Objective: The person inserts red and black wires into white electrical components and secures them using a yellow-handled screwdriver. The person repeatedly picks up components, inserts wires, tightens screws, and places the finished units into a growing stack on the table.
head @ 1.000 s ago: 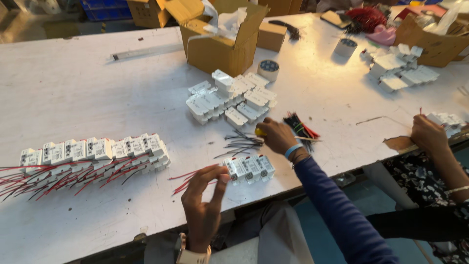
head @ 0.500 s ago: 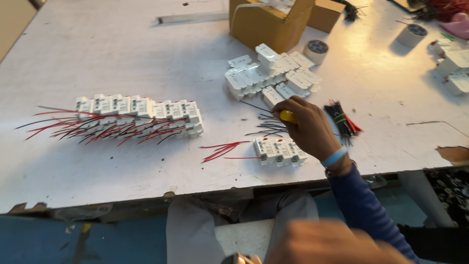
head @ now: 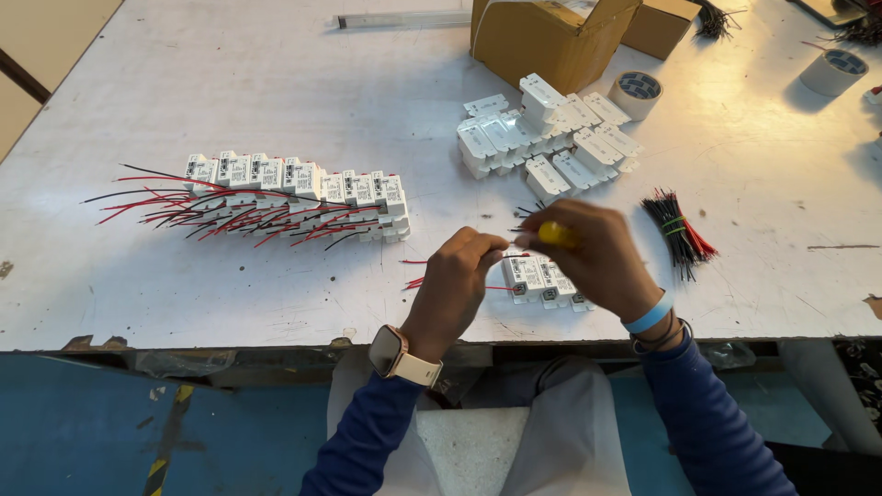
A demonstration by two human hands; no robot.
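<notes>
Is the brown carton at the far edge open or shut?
Open: the cardboard carton has its top flaps folded up and outward; contents cannot be made out.

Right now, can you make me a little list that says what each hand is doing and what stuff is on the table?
Left hand: pinches a thin red wire beside the small white blocks.
Right hand: grips a yellow-handled tool above the small white blocks.
Wired row: white blocks with red and black wires, left of the hands.
Unwired pile: white blocks, no wires, behind the hands.
Wire bundle: loose, right of the hands.
Far side: cardboard box, tape roll.
Table: white, scuffed.
</notes>
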